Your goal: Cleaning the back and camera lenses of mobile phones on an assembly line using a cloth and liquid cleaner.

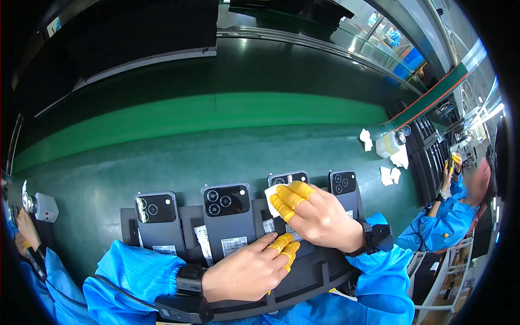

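Observation:
Four-sided and dark blue-grey, several smartphones stand in a row in a black slotted tray (319, 279), camera side toward me. My right hand (319, 216), with yellow finger cots, is closed on a folded white wipe (272, 201). It presses the wipe near the camera block of the third smartphone (288, 177) from the left. Lower down, my left hand (246, 271), also in yellow cots, has its curled fingers around that phone's lower end. To its left are the second smartphone (227, 221) and the leftmost smartphone (161, 230); the rightmost smartphone (345, 189) is beyond my right hand.
A white pump bottle (390, 145) stands at the right among crumpled wipes (389, 176); another bottle (46, 207) is at the left. Black trays (425, 146) line the right side. Co-workers sit at both sides. A green bench surface (179, 157) stretches ahead.

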Demonstrator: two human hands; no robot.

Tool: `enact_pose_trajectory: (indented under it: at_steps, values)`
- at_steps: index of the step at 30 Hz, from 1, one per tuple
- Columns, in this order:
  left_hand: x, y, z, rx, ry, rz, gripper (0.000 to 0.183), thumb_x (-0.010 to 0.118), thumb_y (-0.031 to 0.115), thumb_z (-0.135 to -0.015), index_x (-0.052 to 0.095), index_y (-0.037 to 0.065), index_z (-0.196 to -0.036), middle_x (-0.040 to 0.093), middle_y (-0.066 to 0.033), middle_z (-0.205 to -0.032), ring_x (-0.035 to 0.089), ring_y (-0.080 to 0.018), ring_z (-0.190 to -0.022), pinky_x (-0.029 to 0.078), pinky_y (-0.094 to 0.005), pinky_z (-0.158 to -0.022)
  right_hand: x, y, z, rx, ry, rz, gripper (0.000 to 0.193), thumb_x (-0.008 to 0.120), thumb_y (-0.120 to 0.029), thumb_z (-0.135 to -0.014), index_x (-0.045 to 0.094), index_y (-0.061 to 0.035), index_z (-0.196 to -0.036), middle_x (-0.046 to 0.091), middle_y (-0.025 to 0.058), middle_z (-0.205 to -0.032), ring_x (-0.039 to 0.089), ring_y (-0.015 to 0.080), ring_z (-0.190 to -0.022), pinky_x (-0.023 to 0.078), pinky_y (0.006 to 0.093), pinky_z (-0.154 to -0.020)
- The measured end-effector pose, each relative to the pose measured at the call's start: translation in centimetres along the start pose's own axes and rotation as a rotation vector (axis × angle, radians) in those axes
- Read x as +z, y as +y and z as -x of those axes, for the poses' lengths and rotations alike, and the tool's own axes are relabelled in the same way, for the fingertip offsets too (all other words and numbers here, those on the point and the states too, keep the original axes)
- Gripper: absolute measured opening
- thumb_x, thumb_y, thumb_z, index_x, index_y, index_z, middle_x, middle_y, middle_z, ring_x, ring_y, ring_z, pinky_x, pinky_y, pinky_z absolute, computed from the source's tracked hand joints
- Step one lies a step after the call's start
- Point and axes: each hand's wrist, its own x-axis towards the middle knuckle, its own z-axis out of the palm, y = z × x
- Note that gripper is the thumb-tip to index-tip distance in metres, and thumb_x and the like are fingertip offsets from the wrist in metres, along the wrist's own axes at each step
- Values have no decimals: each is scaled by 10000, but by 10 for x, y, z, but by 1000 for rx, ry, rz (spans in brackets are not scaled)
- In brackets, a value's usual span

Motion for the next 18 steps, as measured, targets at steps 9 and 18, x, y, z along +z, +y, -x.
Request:
enact_pose_trajectory:
  at_steps: [9,18]
  values:
    - [4,1,-2,10,44,-77,301,589,200,-853,706,-6,-1038,668,-143,-1140,631,-262,-1091,422,-456,-1090,-21,15,9,151,85,-147,389,665,-40,-651,716,14,-1033,665,134,-989,650,302,-946,552,378,-823]
    - [2,0,-3,0,8,-58,286,595,184,-859,704,-1,-1048,670,-98,-1065,641,-235,-1034,425,-450,-1095,-1,24,1,172,54,-162,315,643,16,-651,715,24,-958,654,128,-979,631,314,-893,543,375,-774]
